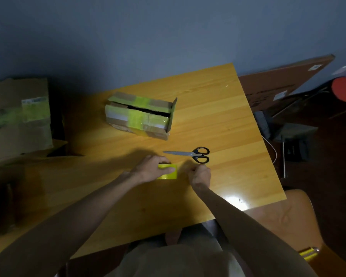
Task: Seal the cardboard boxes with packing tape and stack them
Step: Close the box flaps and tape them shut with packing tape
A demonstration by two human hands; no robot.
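A small cardboard box point(140, 116) with yellow-green tape patches lies on the wooden table point(218, 108); a dark gap shows between its top flaps and one end flap stands open. My left hand point(152, 168) grips a yellow roll of packing tape point(169, 172) near the table's middle front. My right hand point(200, 174) is just right of the roll with its fingers curled, pinching at the tape's end, which is too thin to see clearly. Black-handled scissors point(190, 154) lie closed just beyond both hands.
A larger cardboard box point(18, 114) with a label and green tape stands at the left off the table's edge. A flat brown carton point(284, 80), a red round object point(345, 87) and dark gear fill the floor at the right. A chair point(288, 212) is beside me.
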